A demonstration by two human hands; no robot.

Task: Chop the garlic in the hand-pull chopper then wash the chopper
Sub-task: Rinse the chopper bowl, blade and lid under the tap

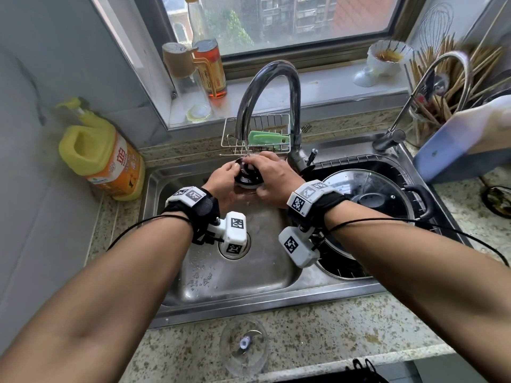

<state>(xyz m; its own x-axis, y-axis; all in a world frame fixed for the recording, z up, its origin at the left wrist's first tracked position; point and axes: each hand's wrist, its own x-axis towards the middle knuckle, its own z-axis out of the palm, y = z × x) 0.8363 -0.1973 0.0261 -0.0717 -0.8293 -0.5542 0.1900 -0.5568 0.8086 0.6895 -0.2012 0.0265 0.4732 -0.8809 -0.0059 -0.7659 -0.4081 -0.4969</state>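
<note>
Under the curved tap [272, 67], hands [221, 181] [273, 180] clasp round lid [248, 176].

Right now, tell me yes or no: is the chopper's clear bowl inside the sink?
No: the clear bowl stands on the counter, in front of the sink, outside the basin.

I note daylight through the window [276, 20] above a grey sill [326, 84]; grey wall [41, 78] on the left; speckled stone table [318, 327] below.
</note>
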